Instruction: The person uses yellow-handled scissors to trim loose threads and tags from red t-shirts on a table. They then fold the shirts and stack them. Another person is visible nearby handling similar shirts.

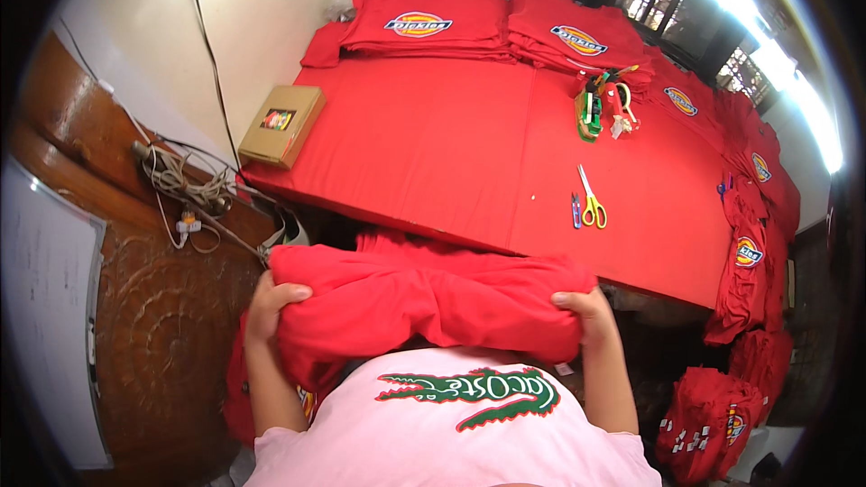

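A bunched red garment [433, 293], which looks like one of the red shirts around me, is held up in front of my body, just off the table's near edge. My left hand [268, 304] grips its left end, thumb lying over the top. At its right end my right hand [584, 305] grips in the same way, thumb on the upper side. The fingers of both hands are mostly hidden behind the cloth. Between my hands the fabric sags in loose folds. Whether it is one shirt or more, I cannot tell.
Yellow-handled scissors [591, 203] and blue thread snips [576, 210] lie on the red-covered table [424, 144]. Tape dispensers [600, 108] stand behind them. A brown box [282, 126] sits at the left corner. Stacked red shirts [428, 13] line the far and right edges. Cables [189, 176] hang left.
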Demonstrator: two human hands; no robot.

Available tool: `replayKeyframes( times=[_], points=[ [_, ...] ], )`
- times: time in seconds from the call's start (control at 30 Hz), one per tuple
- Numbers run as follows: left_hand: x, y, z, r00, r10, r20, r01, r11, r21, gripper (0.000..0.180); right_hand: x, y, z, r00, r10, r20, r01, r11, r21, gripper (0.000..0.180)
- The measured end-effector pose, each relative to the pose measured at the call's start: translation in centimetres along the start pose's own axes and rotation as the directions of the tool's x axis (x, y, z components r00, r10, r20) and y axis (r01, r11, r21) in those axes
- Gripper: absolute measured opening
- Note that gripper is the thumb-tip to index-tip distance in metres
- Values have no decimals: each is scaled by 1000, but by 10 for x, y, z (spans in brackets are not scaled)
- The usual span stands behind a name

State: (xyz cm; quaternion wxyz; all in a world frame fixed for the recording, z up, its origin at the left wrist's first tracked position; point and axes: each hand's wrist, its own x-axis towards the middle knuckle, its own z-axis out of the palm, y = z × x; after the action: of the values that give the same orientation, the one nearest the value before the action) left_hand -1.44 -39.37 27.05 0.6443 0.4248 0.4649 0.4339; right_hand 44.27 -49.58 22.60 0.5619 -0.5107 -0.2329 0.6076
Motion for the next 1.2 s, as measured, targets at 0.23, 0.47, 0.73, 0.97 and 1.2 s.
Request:
replayKeyframes(
  times=[0.23,0.47,0.73,0.97,1.2],
  points=[
    [74,91,-37,824,530,202,-395,791,-467,24,43,-135,16,956,-287,-65,286,958,-19,51],
    [201,208,53,854,519,-29,-510,825,-242,27,128,-245,53,716,-697,-43,696,717,-27,33],
    [233,210,48,893,449,-25,-449,888,-95,40,165,-258,23,687,-720,-96,723,691,-8,40],
    [311,-34,-78,972,231,-47,-154,774,614,59,207,-5,-51,890,-223,-398,-7,865,-501,49],
    [236,-139,-69,954,-299,28,230,788,571,44,105,81,-13,991,65,-119,-79,990,-113,53]
  ],
)
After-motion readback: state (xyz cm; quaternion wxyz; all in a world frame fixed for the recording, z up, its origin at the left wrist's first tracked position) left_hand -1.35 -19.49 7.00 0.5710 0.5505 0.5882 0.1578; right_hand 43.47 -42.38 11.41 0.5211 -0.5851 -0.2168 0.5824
